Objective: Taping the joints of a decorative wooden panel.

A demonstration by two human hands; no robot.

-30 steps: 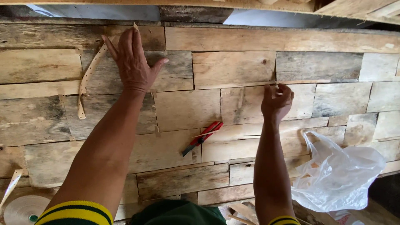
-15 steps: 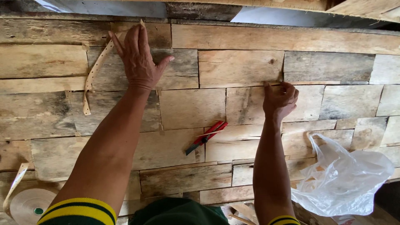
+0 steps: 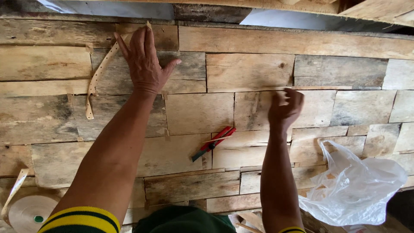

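Pliers [image 3: 213, 143] on planks [image 3: 250, 71], between strap [image 3: 95, 80] left, bag [image 3: 358, 185] right.

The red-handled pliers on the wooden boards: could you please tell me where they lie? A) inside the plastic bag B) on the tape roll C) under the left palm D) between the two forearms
D: the red-handled pliers lie on the boards between the two forearms, touching neither hand.

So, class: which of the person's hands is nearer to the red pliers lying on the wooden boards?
Right. The right hand is just above and to the right of the red pliers, not touching them. The left hand is farther off, up and to the left, pressed flat on a pale punched strip.
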